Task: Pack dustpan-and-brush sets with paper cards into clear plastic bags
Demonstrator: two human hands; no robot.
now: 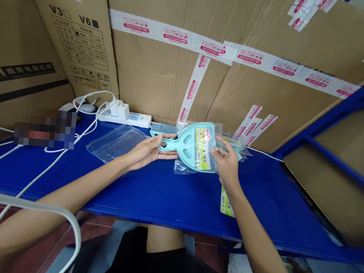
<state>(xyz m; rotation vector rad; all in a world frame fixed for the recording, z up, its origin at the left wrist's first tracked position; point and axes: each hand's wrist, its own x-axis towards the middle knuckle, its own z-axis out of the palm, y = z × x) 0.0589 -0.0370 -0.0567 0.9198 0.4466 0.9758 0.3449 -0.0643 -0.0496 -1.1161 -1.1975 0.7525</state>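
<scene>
Just right of the power strip [138,120], a turquoise dustpan [185,150] with a labelled plastic wrap is held above the blue counter [150,193]. The left hand [146,152] is clamped on its handle; the right hand [226,160] pinches the wrapped wide end. A comb-like grey brush [165,129] lies beside the strip's right end, a clear bag [115,143] in front of it. Further right and nearer, what may be a green-yellow card [226,203] sits by the right wrist.

This looks like a packing or storage workspace. Large brown cardboard cartons [161,78] sealed with red-printed white tape [175,35] wall in a blue metal shelf-like worktop [163,195] above reddish floor tiles [92,226].
</scene>
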